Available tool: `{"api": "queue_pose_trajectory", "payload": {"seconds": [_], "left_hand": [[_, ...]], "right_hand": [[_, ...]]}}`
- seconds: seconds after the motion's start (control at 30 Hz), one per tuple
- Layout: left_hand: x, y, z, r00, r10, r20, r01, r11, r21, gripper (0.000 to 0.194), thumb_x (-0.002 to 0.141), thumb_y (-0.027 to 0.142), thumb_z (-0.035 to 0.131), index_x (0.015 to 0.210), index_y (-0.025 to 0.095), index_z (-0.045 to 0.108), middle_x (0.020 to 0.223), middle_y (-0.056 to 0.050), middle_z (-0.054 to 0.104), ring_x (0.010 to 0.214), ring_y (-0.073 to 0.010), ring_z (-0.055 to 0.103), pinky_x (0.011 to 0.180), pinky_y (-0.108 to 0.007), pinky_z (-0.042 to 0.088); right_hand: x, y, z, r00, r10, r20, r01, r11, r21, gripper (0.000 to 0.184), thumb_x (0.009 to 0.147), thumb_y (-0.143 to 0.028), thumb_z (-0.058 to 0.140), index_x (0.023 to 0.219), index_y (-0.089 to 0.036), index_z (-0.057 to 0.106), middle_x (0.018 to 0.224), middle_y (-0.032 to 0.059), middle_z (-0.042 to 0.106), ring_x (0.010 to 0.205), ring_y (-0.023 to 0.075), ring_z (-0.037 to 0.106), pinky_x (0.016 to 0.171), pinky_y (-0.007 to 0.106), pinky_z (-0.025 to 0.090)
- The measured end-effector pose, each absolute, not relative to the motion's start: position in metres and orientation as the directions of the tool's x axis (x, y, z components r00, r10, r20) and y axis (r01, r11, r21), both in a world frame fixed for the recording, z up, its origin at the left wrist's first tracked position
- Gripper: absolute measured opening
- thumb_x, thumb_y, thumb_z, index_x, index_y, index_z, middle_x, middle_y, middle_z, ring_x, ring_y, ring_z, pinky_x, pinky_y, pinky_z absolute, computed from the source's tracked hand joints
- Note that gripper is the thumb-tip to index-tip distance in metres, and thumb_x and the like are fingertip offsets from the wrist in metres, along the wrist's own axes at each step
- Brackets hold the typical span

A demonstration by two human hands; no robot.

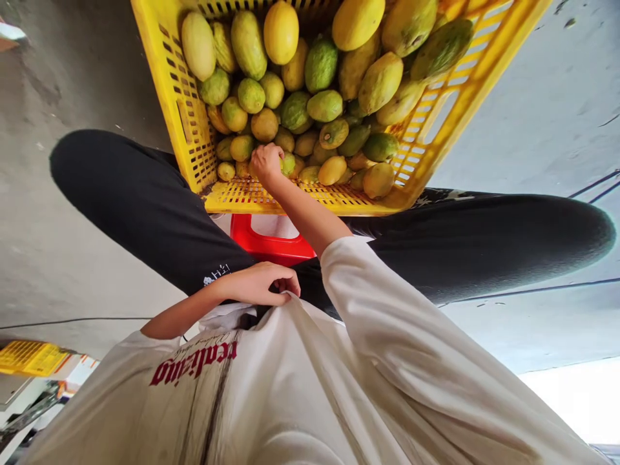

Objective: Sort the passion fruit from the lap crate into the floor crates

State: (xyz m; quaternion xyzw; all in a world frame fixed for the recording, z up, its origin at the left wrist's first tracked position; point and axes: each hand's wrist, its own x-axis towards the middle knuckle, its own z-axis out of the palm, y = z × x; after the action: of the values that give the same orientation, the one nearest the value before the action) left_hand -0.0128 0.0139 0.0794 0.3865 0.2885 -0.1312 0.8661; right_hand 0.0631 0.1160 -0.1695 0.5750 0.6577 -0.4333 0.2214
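The right hand (266, 162) reaches, curled, into the yellow crate (242, 205), seemingly picking among the fruit (321, 62) there (whether it grips any, I cannot tell); outside the crate, the left hand (264, 283) pinches the white shirt (290, 374). The next move likely needs a firm grasp.

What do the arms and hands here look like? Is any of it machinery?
No machinery shows: these are a person's arms. The left hand and right hand are both ungloved, and no wristwatch shows. The forearms are bare below loose, plain off-white sleeves, part of a shirt with red lettering.
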Motion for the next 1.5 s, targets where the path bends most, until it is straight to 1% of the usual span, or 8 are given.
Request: {"api": "queue_pose_trajectory", "payload": {"seconds": [0.17, 0.33, 0.53, 0.67, 0.8, 1.07, 1.27, 1.5], "left_hand": [[-0.020, 0.009, 0.076, 0.845, 0.062, -0.532, 0.340, 0.704, 0.623, 0.019, 0.096, 0.028, 0.079, 0.111, 0.018, 0.078, 0.107, -0.007, 0.081, 0.094, -0.0178, 0.072, 0.088, -0.030, 0.056], [-0.024, 0.008, 0.080, 0.823, 0.192, -0.535, 0.245, 0.730, 0.638, 0.024, 0.097, 0.032, 0.080, 0.118, 0.020, 0.078, 0.115, -0.009, 0.081, 0.104, -0.0203, 0.075, 0.097, -0.034, 0.059], [-0.032, 0.005, 0.064, 0.379, 0.639, -0.670, 0.171, 0.663, 0.729, 0.017, 0.101, 0.037, 0.072, 0.109, 0.022, 0.073, 0.112, -0.009, 0.080, 0.105, -0.0218, 0.077, 0.102, -0.038, 0.061], [-0.039, 0.025, 0.052, 0.036, 0.882, -0.470, 0.314, 0.436, 0.843, 0.030, 0.099, 0.039, 0.077, 0.125, 0.025, 0.071, 0.139, -0.012, 0.073, 0.132, -0.0269, 0.071, 0.114, -0.040, 0.060], [-0.040, 0.057, 0.059, 0.064, 0.927, -0.370, 0.459, 0.301, 0.836, 0.061, 0.089, 0.045, 0.090, 0.142, 0.027, 0.067, 0.163, -0.014, 0.060, 0.164, -0.0354, 0.047, 0.134, -0.048, 0.044], [-0.029, 0.039, 0.082, 0.219, 0.831, -0.512, 0.226, 0.467, 0.855, 0.047, 0.079, 0.048, 0.095, 0.114, 0.022, 0.077, 0.113, -0.005, 0.080, 0.121, -0.0300, 0.075, 0.111, -0.037, 0.060], [-0.014, -0.015, 0.074, 0.181, 0.731, -0.658, -0.366, 0.671, 0.645, 0.035, 0.098, 0.057, 0.060, 0.111, 0.027, 0.069, 0.098, -0.005, 0.076, 0.087, -0.0238, 0.078, 0.062, -0.031, 0.063], [-0.009, -0.012, 0.069, 0.285, 0.577, -0.765, -0.504, 0.769, 0.393, 0.050, 0.103, 0.069, 0.057, 0.125, 0.025, 0.068, 0.090, -0.005, 0.079, 0.069, -0.0229, 0.080, 0.044, -0.024, 0.052]], "right_hand": [[0.081, 0.116, -0.173, -0.416, 0.590, -0.691, 0.894, 0.129, -0.429, 0.046, 0.112, -0.020, 0.041, 0.123, -0.005, 0.083, 0.115, 0.0261, 0.077, 0.127, 0.0488, 0.067, 0.097, 0.066, 0.054], [0.106, 0.111, -0.146, -0.498, 0.607, -0.620, 0.853, 0.213, -0.476, 0.043, 0.110, -0.031, 0.060, 0.138, -0.002, 0.077, 0.126, 0.0279, 0.078, 0.129, 0.0467, 0.066, 0.102, 0.056, 0.053], [0.137, 0.114, -0.102, -0.454, 0.663, -0.595, 0.876, 0.210, -0.435, 0.064, 0.106, -0.046, 0.072, 0.155, -0.006, 0.066, 0.138, 0.0258, 0.076, 0.128, 0.0456, 0.065, 0.104, 0.050, 0.051], [0.157, 0.115, -0.053, -0.456, 0.714, -0.530, 0.840, 0.149, -0.522, 0.073, 0.104, -0.054, 0.075, 0.161, -0.012, 0.062, 0.146, 0.0218, 0.074, 0.132, 0.0435, 0.062, 0.110, 0.050, 0.050], [0.173, 0.101, 0.005, -0.475, 0.780, -0.407, 0.735, 0.096, -0.672, 0.069, 0.103, -0.056, 0.075, 0.160, -0.018, 0.066, 0.147, 0.0157, 0.073, 0.136, 0.0408, 0.062, 0.121, 0.052, 0.046], [0.187, 0.022, 0.067, -0.233, 0.921, -0.313, 0.105, -0.296, -0.949, 0.060, 0.074, -0.053, 0.101, 0.124, -0.031, 0.075, 0.128, 0.0088, 0.069, 0.131, 0.0371, 0.063, 0.116, 0.051, 0.057], [0.181, -0.034, 0.056, -0.261, 0.838, -0.479, -0.613, -0.527, -0.588, 0.050, 0.067, -0.041, 0.094, 0.107, -0.031, 0.066, 0.103, -0.0011, 0.065, 0.096, 0.0230, 0.071, 0.088, 0.037, 0.066], [0.183, -0.034, 0.030, -0.297, 0.711, -0.638, -0.776, -0.569, -0.274, 0.033, 0.086, -0.049, 0.083, 0.101, -0.027, 0.064, 0.093, 0.0018, 0.074, 0.087, 0.0217, 0.073, 0.073, 0.031, 0.068]]}}
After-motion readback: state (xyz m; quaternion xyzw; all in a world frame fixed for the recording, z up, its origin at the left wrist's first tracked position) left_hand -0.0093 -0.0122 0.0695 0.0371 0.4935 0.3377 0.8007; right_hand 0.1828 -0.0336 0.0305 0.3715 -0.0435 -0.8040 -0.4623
